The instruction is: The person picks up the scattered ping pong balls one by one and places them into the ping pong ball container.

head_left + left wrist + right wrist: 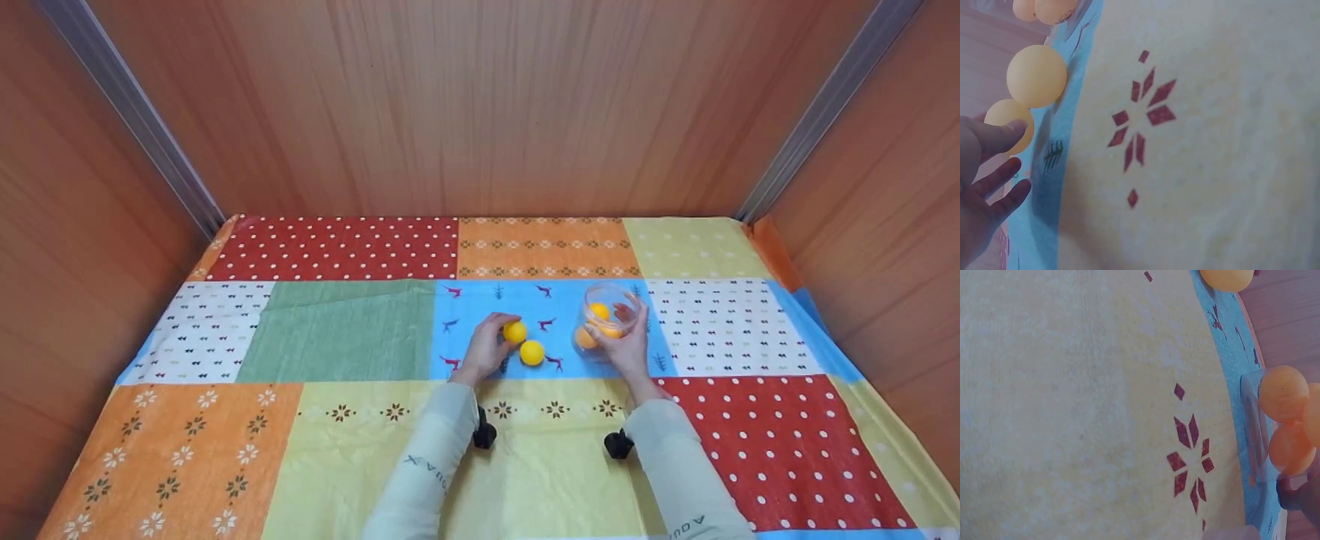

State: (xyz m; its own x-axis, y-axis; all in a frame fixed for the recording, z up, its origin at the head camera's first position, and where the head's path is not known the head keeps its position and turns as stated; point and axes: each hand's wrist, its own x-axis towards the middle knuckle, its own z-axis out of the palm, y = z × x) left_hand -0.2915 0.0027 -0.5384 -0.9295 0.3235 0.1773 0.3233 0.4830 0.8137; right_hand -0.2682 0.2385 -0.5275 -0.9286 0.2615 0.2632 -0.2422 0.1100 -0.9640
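Note:
My left hand pinches a yellow ping-pong ball between thumb and fingers, as the left wrist view also shows. Right beside it, a second yellow ping-pong ball lies on the blue patch of the cloth. My right hand grips a clear plastic jar from its right side, thumb across the front. Inside the jar are several orange ping-pong balls, bunched together and seen through its wall. Part of the right fingers is hidden behind the jar.
A patchwork tablecloth with printed squares covers the table. Wooden panels stand at the back and on both sides, with metal strips in the corners. A black wrist mount shows below the left hand, another below the right.

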